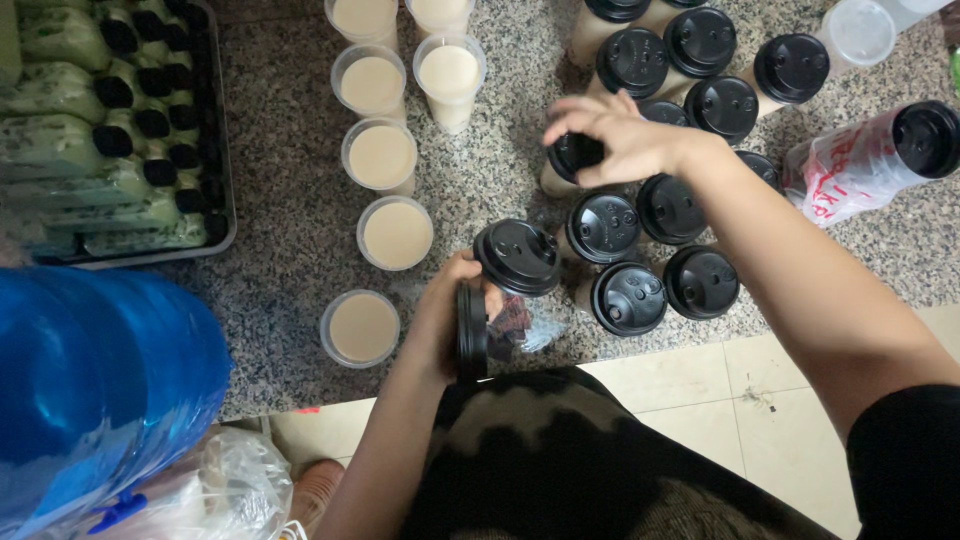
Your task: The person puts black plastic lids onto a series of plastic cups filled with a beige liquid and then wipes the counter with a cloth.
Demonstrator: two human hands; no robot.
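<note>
Black lid under right hand

Lighting: soft, even, moderately dim; no hard shadows on the granite counter. Glare: faint sheen on the black lids and blue water jug. Blur: right hand smeared by motion; jug and plastic bag out of focus. Edges slightly stretched.
</note>
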